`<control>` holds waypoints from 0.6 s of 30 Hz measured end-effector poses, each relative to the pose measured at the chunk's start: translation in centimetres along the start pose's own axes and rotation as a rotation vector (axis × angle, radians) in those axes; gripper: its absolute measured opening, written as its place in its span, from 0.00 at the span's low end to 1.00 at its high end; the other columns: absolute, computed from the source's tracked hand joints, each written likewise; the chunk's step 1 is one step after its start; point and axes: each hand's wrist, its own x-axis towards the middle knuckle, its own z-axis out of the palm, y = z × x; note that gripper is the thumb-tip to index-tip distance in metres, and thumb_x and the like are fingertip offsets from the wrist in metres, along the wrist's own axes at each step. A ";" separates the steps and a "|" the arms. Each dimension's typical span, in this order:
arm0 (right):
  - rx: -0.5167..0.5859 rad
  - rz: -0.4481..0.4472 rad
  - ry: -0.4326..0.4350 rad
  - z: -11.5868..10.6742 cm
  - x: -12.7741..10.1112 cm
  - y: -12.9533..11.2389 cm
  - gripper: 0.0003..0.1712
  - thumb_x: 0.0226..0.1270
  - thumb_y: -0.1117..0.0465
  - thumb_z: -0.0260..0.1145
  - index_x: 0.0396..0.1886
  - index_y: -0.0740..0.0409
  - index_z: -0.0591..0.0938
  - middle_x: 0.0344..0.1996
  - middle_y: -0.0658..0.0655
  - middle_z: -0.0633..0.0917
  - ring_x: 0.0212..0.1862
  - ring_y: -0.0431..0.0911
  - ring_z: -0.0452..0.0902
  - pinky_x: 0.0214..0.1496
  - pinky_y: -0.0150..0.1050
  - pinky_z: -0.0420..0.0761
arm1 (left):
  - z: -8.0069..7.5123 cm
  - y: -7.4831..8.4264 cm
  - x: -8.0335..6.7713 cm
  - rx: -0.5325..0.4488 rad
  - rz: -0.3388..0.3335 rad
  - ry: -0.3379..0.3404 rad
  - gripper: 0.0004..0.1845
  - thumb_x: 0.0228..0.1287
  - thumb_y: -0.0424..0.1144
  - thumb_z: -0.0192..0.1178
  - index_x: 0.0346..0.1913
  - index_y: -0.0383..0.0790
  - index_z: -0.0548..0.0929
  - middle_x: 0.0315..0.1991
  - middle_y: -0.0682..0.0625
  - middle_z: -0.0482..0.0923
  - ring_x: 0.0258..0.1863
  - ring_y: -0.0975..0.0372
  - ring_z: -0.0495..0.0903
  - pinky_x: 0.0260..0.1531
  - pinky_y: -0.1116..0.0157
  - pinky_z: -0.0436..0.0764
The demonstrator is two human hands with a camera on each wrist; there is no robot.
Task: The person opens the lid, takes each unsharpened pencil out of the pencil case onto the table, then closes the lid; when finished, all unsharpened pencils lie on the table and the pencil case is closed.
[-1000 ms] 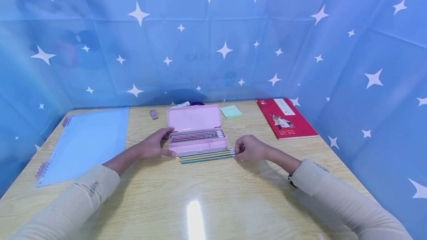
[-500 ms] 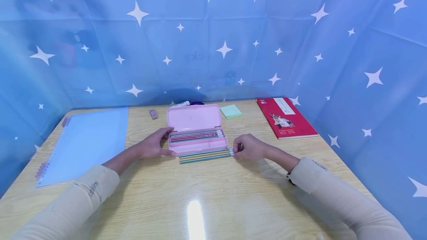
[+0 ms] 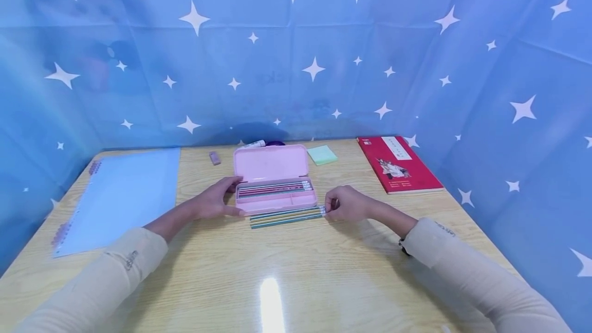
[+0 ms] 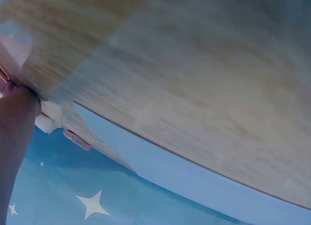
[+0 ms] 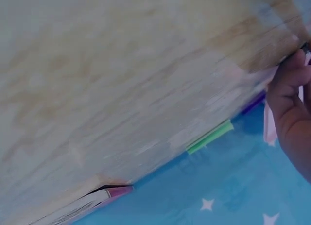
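Observation:
A pink pencil case (image 3: 263,205) lies with its lid (image 3: 270,164) raised, several striped pencils (image 3: 273,189) in its back compartment. The left hand (image 3: 215,200) holds the case at its left end, thumb at the front corner and fingers at the back one. Along the case's front edge lie several green and yellow pencils (image 3: 287,217) on the table, side by side. At their eraser ends the right hand (image 3: 348,204) pinches them with curled fingers; which pencils it touches is partly hidden. Both wrist views show the hands (image 4: 18,106) only at the frame edge.
A translucent sheet or notebook cover (image 3: 122,197) lies on the left. Behind the case are a small purple eraser (image 3: 215,158), a white tube (image 3: 254,144) and a purple object (image 3: 275,143). Green sticky notes (image 3: 322,154) and a red book (image 3: 398,166) lie to the right.
The pencils in front of the case lie slightly more even at their left ends. Both hands stay nearly where they were; the head view shifts a little.

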 end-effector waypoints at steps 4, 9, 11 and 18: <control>0.004 0.006 0.001 -0.8 -0.1 0.0 0.07 0.60 0.64 0.72 0.26 0.52 0.82 0.24 0.46 0.81 0.30 0.41 0.74 0.34 0.35 0.77 | 0.2 0.1 0.2 0.010 0.004 -0.005 0.57 0.54 0.52 0.74 0.76 0.30 0.51 0.69 0.36 0.62 0.65 0.46 0.65 0.69 0.47 0.61; 0.067 -0.010 0.097 -1.8 0.7 0.0 0.07 0.61 0.63 0.72 0.26 0.53 0.82 0.24 0.47 0.82 0.31 0.43 0.77 0.35 0.37 0.79 | 0.1 0.3 0.2 0.017 0.000 -0.005 0.57 0.54 0.53 0.74 0.76 0.30 0.51 0.69 0.36 0.62 0.66 0.47 0.65 0.69 0.47 0.62; 0.079 -0.019 0.126 -2.1 1.3 0.1 0.06 0.62 0.63 0.72 0.27 0.54 0.82 0.25 0.47 0.83 0.32 0.44 0.78 0.36 0.38 0.80 | 0.0 0.3 0.2 0.011 0.001 -0.004 0.57 0.54 0.52 0.74 0.76 0.30 0.51 0.69 0.36 0.62 0.66 0.46 0.65 0.69 0.47 0.62; 0.052 -0.030 0.154 -2.1 4.1 -0.8 0.03 0.63 0.65 0.70 0.37 0.59 0.86 0.36 0.52 0.86 0.33 0.44 0.80 0.39 0.37 0.81 | -0.1 0.2 0.0 0.008 0.005 -0.002 0.57 0.54 0.52 0.74 0.76 0.30 0.51 0.69 0.35 0.62 0.65 0.45 0.65 0.68 0.45 0.62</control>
